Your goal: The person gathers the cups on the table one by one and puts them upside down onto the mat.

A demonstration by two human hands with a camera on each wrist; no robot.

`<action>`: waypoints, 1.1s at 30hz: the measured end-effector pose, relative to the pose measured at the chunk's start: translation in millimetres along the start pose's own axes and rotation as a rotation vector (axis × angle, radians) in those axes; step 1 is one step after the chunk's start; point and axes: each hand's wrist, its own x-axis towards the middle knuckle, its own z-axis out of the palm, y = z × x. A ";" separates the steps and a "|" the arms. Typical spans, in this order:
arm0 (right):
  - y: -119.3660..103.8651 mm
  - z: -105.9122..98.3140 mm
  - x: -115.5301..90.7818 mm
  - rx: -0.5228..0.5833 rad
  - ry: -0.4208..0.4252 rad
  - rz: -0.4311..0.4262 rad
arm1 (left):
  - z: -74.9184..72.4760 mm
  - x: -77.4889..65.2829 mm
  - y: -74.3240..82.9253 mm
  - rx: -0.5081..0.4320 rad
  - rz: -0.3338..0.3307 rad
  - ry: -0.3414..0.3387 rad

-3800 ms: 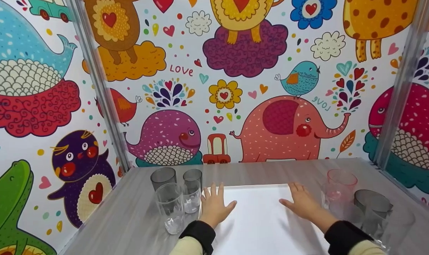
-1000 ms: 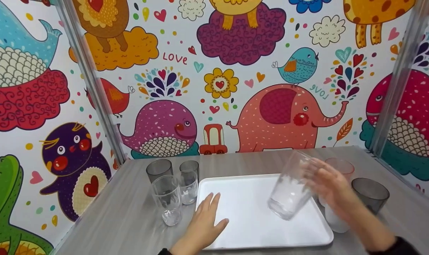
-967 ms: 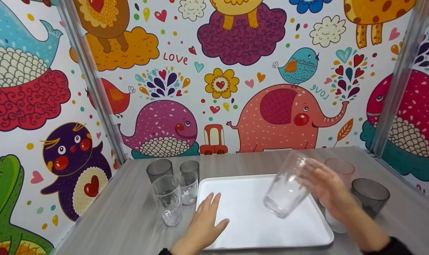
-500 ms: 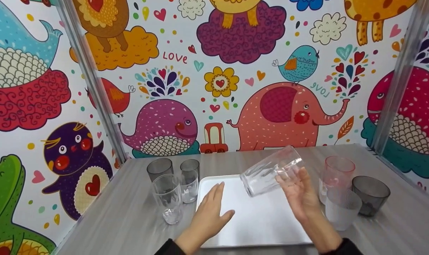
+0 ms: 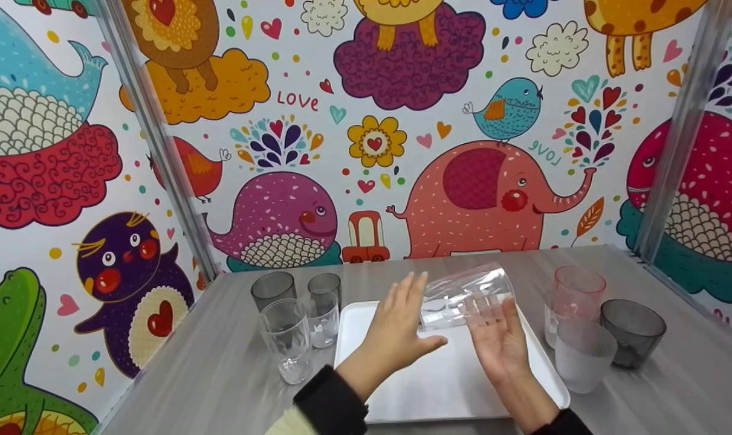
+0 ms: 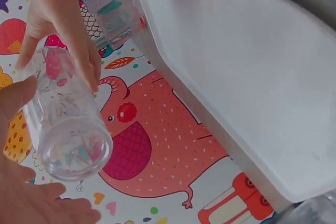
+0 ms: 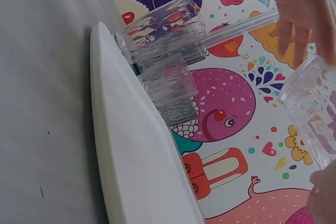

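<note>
Above the white tray (image 5: 438,386) a clear drinking glass (image 5: 456,299) lies tilted almost on its side, its base toward the left. My right hand (image 5: 500,353) grips it near the mouth end, palm turned up. My left hand (image 5: 396,332) is raised at the base end, fingers straight and thumb spread. In the left wrist view the thick round base of the glass (image 6: 73,148) faces the camera. There the left fingers (image 6: 47,200) stay apart from it, while the thumb overlaps its side.
Left of the tray stand a tall clear glass (image 5: 286,341), a smaller clear one (image 5: 323,323) and two grey glasses behind. On the right are a pink-rimmed glass (image 5: 577,293), a frosted tumbler (image 5: 585,356) and a wide grey glass (image 5: 633,332). A patterned wall (image 5: 378,193) rises behind the table.
The clear glass has come from the right-hand group to over the tray in my right hand, tipping toward horizontal. My left hand has risen from the tray's left side to the glass's base.
</note>
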 end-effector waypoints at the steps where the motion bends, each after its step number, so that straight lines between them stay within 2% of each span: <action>1: 0.4 0.6 0.0 0.006 0.003 0.004 | 0.2 3.8 0.9 0.030 0.011 -0.003; 6: 3.6 1.9 -0.5 0.016 0.006 0.018 | 4.4 15.9 -3.1 0.067 0.048 -0.025; 10: 5.9 1.1 0.4 -0.016 0.013 0.035 | 6.6 17.9 -10.3 0.008 0.081 -0.007; 14: 4.4 1.6 2.1 -0.088 0.020 0.088 | -2.6 22.8 -15.1 -0.037 0.050 -0.047; 17: -2.2 1.8 2.6 -0.152 0.045 0.113 | -14.5 32.6 -19.9 -0.048 -0.004 -0.099; 19: -9.3 1.1 2.2 -0.187 0.067 0.113 | -20.5 41.5 -24.6 -0.024 -0.041 -0.130; 24: -27.9 -3.8 -0.3 -0.258 0.075 0.096 | -23.5 63.9 -39.2 0.016 -0.181 -0.175; 29: -37.2 -6.6 -3.0 -0.253 0.063 0.115 | -15.0 73.5 -57.9 -0.029 -0.349 -0.123; 33: -38.8 -5.0 -3.6 -0.235 0.052 0.118 | -2.9 73.4 -72.3 -0.084 -0.433 -0.032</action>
